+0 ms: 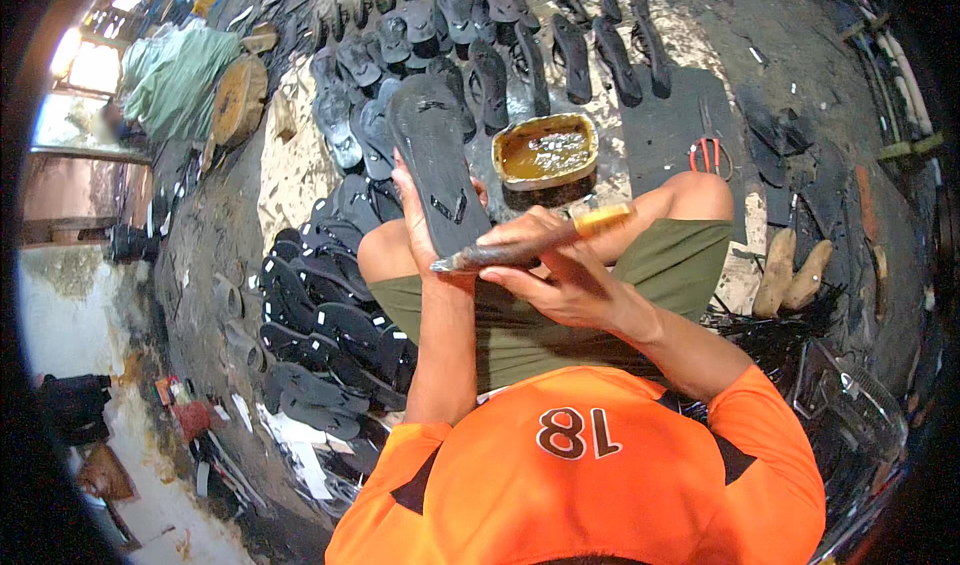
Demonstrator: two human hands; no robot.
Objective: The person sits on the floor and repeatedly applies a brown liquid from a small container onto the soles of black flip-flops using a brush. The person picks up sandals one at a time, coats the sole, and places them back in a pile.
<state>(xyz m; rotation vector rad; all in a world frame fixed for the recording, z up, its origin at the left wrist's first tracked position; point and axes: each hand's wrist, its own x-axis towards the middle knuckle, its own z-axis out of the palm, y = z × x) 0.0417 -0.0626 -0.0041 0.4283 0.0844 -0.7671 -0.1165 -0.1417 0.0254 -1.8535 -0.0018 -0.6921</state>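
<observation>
- My left hand point(416, 230) clasps a sandal point(430, 145).
- My right hand point(570, 280) grips a tool point(515, 253).
- Seemingly I'm working the near end; next needs steadiness.

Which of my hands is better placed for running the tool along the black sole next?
Likely your right hand: it grips the dark tool, whose tip sits by the near end of the black sole. Your left hand is occupied supporting that sole.
</observation>
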